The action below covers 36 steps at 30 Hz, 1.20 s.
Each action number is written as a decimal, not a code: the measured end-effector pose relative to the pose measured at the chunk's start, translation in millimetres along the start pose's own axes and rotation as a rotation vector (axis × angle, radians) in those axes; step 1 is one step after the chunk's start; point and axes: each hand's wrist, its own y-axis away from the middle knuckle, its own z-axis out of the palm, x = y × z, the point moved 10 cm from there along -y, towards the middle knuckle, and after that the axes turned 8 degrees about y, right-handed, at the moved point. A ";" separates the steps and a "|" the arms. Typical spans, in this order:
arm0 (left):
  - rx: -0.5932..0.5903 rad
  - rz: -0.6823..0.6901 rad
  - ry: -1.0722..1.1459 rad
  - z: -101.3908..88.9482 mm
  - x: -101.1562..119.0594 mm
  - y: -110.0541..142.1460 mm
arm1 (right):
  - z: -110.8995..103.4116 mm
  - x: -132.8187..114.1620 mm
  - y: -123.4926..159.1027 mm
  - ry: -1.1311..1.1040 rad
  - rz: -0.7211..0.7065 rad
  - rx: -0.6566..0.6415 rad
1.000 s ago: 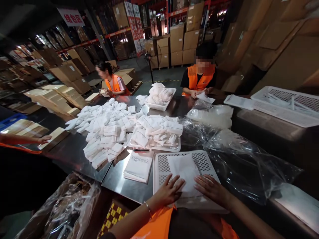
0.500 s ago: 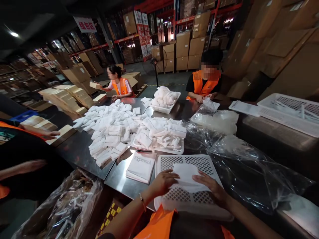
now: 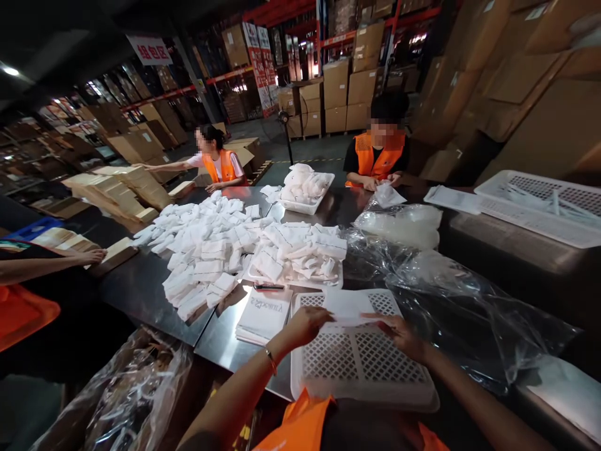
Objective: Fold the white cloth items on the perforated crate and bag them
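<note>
Left hand (image 3: pixel 305 322), right hand (image 3: pixel 399 330) pinching flat white cloth (image 3: pixel 350 305), perforated plastic tray (image 3: pixel 361 363)

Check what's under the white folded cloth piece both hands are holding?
Under the white folded cloth piece, held by the left hand and right hand, sits the white perforated plastic tray. The tray's far strip is covered.

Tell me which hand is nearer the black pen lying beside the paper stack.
Left. The left hand holds the white cloth just below and right of the pen; the right hand holds the cloth's far side, well off to the right.
</note>
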 end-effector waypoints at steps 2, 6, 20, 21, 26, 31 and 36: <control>-0.063 0.056 -0.030 23.3 -9.0 6.1 | 14.2 18.5 -1.7 0.018 0.018 -0.073; -0.171 0.191 -0.116 55.5 -13.9 18.4 | 34.0 42.2 1.3 0.034 -0.040 -0.109; -0.366 0.450 -0.399 79.3 0.4 23.7 | 70.7 56.9 23.6 0.525 -0.390 -0.112; -0.344 0.454 -0.378 80.1 2.4 27.7 | 68.2 56.2 27.5 0.505 -0.385 -0.077; -0.211 0.338 -0.200 83.3 5.8 48.7 | 63.1 41.4 59.5 0.544 -0.481 0.116; -0.044 0.120 0.104 76.8 -4.0 54.4 | 59.8 49.3 66.3 0.408 -0.256 0.214; 0.350 -0.303 0.329 57.2 -42.2 57.0 | 37.3 58.5 63.5 0.167 0.135 0.501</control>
